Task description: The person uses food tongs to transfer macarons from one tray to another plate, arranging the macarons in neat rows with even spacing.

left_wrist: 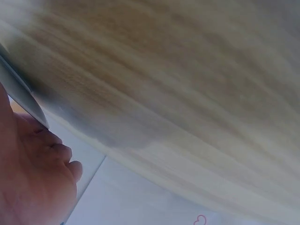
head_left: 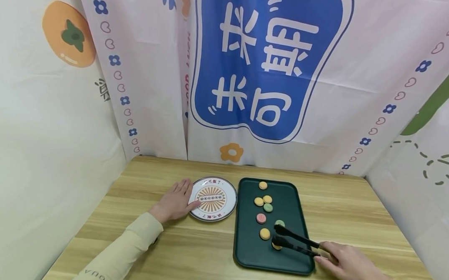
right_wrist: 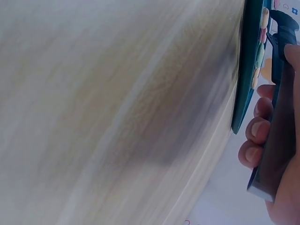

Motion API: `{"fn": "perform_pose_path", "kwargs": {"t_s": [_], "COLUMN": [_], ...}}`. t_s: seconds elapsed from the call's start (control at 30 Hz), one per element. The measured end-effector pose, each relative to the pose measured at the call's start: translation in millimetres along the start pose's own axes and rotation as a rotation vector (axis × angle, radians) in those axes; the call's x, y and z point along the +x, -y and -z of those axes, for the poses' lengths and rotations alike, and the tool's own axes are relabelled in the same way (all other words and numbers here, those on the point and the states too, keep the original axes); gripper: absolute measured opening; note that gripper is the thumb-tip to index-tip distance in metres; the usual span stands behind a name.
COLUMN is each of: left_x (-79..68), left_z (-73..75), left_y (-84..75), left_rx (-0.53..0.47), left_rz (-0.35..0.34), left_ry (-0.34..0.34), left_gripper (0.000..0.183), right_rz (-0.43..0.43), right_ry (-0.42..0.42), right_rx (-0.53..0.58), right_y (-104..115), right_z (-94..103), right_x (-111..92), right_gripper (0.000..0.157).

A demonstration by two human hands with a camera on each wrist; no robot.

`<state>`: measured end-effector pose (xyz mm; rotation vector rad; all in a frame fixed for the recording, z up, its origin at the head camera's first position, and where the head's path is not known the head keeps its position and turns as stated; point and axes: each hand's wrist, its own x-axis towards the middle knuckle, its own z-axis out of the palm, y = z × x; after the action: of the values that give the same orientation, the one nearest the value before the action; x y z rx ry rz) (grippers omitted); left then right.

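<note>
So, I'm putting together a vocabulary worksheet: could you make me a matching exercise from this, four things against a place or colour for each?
1. plate
2. tray
3. tongs
4. left hand

A. in the right hand
B. at the plate's edge
C. dark green, under the cookies
D. white, with a striped centre

Pairs: 1-D, 2-C, 3-A, 4-B

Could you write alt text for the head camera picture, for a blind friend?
A person's right hand holds dark tongs over a green tray of pink, green and yellow macarons; the left hand touches a patterned white plate on a wooden table.
</note>
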<state>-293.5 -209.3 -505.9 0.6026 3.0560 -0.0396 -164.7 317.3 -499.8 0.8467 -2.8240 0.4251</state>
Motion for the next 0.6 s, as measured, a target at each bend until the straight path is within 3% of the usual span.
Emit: {"fn": "perform_pose_path", "kwargs": {"t_s": [0.6], "left_x": [-1.9], "left_z": [-1.6], "left_y": [2.6], "left_rx": [-0.026], "left_rz": [-0.052], "left_ry": [-0.048], "left_gripper": [0.095], "right_rz": [0.051], "right_ry": [0.024], "right_rx": [-0.058], "right_y": [0.6], "right_z": [-3.3], "right_x": [-0.4], "right_gripper": [0.015]}}
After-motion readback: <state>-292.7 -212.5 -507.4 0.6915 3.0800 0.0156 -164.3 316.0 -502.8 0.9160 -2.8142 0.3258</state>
